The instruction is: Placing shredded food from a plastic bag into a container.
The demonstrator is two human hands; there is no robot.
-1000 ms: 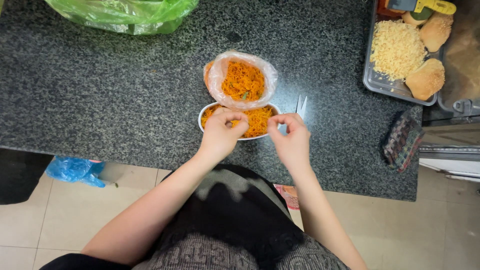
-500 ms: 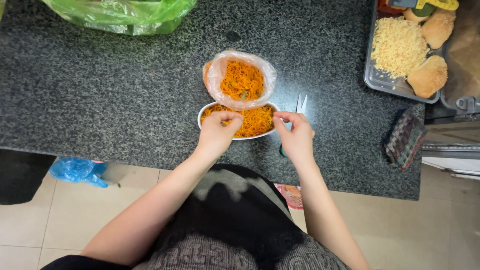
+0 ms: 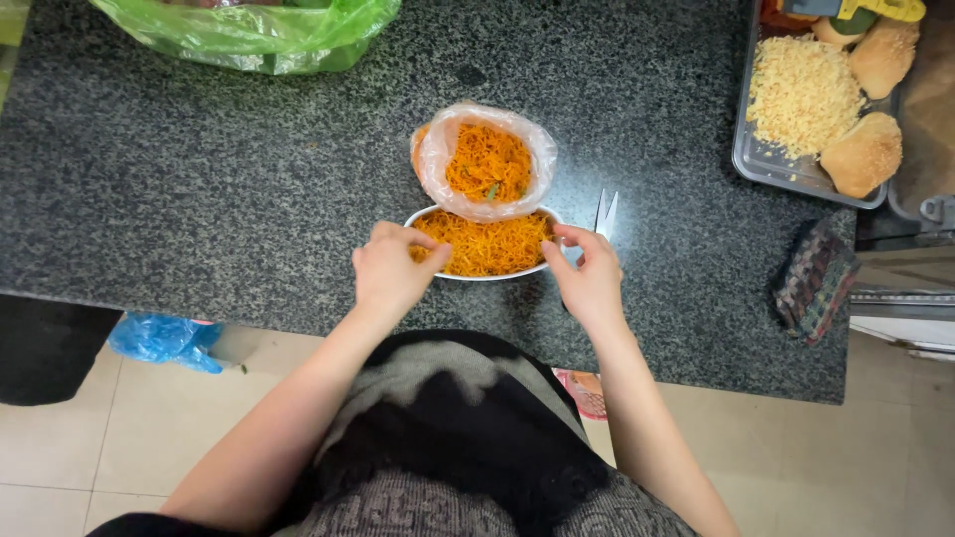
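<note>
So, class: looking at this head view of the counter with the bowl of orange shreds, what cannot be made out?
- Left hand fingertips: curled at the white bowl rim, grip unclear.
- Scissors: handles hidden behind the right hand.
- Green bag: cut off by the top edge, contents unclear.
- Metal tray: cut off at top right.
- Bowl's near rim: partly hidden by both hands.

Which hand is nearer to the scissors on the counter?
Right. The right hand is at the bowl's right rim, just beside the scissors; the left hand is at the far left rim.
</note>
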